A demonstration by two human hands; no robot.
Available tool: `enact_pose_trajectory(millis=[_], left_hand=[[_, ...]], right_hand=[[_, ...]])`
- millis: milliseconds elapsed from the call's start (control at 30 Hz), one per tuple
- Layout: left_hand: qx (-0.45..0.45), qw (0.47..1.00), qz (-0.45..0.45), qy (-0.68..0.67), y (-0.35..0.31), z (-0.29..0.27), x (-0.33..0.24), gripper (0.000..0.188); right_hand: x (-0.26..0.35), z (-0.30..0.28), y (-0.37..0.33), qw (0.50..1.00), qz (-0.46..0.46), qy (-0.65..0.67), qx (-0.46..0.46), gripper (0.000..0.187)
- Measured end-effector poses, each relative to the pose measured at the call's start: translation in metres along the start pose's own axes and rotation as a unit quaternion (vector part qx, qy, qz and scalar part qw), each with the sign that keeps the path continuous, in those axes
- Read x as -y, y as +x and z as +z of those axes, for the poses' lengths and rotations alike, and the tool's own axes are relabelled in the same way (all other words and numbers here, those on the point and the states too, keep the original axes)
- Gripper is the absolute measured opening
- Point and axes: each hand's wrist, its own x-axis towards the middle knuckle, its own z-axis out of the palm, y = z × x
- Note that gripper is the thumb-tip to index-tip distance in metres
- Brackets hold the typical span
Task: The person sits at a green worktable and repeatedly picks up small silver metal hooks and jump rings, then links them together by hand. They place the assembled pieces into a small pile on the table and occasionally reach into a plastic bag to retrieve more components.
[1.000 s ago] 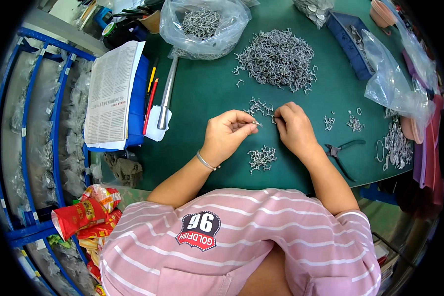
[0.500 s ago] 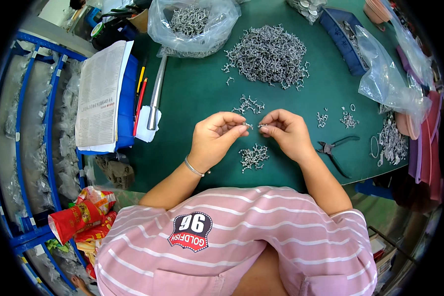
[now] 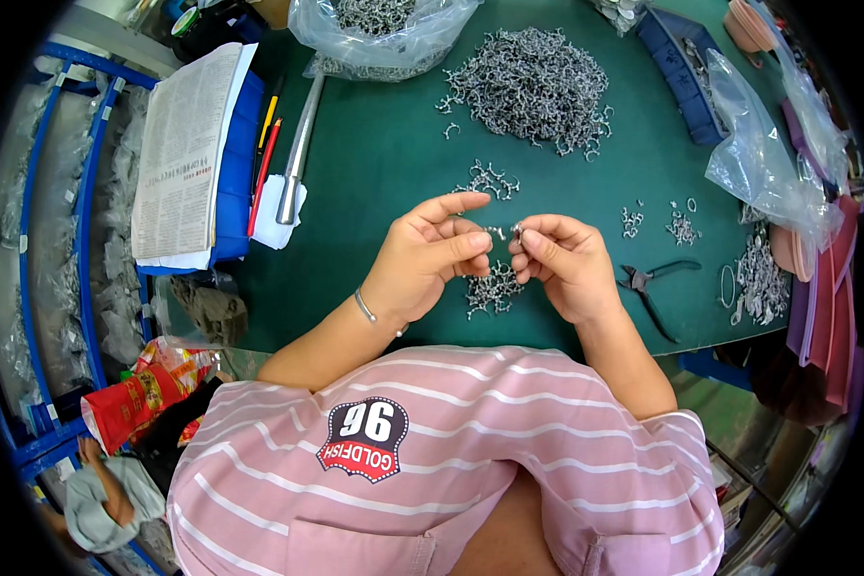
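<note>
My left hand (image 3: 424,257), with a bangle at its wrist, pinches a small silvery metal piece (image 3: 495,232) between thumb and fingers, its index finger reaching out above. Facing it, my right hand (image 3: 574,264) grips another small metal piece (image 3: 517,230) at thumb and fingertip. The two pieces are close to each other; whether they touch I cannot tell. Just beyond the hands lies a small group of curved metal pieces (image 3: 492,180). A small heap of metal pieces (image 3: 494,291) sits below the fingers, partly hidden by them.
Farther back are a large pile of curved metal pieces (image 3: 530,88) and a filled plastic bag (image 3: 384,48). Pliers (image 3: 651,282) lie right of my hand. At left are a tapered metal rod (image 3: 302,144), pencils and a newspaper (image 3: 184,163). A person (image 3: 115,499) is at the lower left.
My hands have come closer together, and my left index finger has lifted away from the thumb. The whole view has shifted slightly. A person's arm and sleeve show more at lower left.
</note>
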Motion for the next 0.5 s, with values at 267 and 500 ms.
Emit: enact_pose_trajectory(millis=[267, 500], left_hand=[[0.018, 0.984, -0.117, -0.131, 0.0031, -0.0082, 0.0064, 0.014], [0.020, 0.986, -0.129, -0.100, 0.0002, -0.0036, 0.0038, 0.014]], right_hand=[[-0.0098, -0.0073, 0.0027, 0.987, 0.077, 0.132, 0.045, 0.015], [-0.0102, -0.0047, 0.0022, 0.983, 0.081, 0.152, 0.058, 0.015]])
